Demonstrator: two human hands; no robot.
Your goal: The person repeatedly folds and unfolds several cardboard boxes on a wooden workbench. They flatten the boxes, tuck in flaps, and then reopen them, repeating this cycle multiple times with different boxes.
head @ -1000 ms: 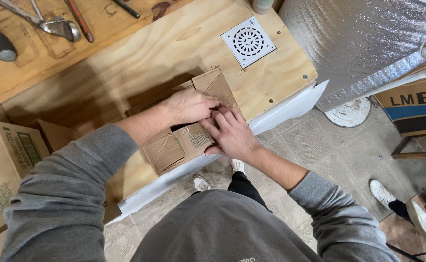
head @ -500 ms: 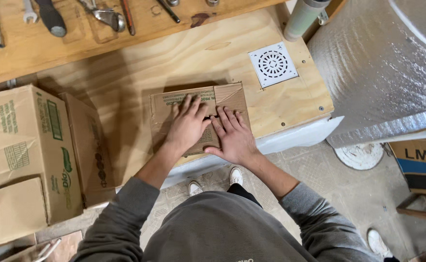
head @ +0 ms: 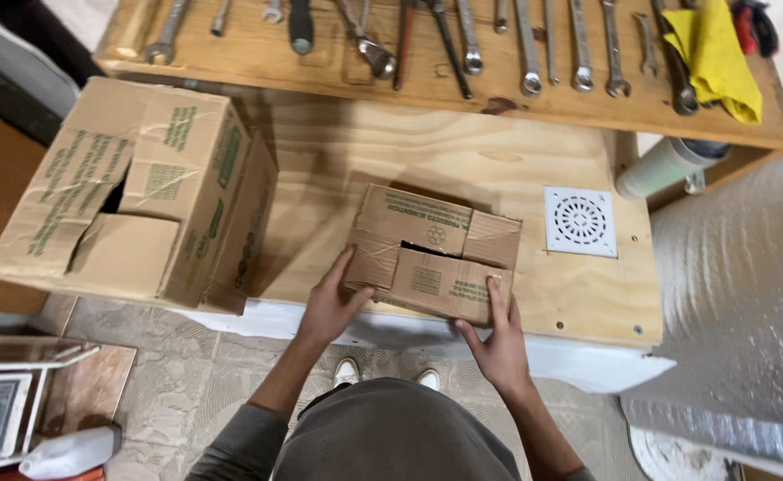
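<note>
Both hands grip the small cardboard box (head: 434, 252): left hand (head: 333, 303) at its left corner, right hand (head: 496, 331) at its near-right edge. Imo keep flaps squared w/ even pressure.

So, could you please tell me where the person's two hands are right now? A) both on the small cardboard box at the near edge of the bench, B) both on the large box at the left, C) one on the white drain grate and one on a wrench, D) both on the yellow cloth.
A: the left hand grips the small cardboard box at its left side and the right hand at its near right corner.
</note>
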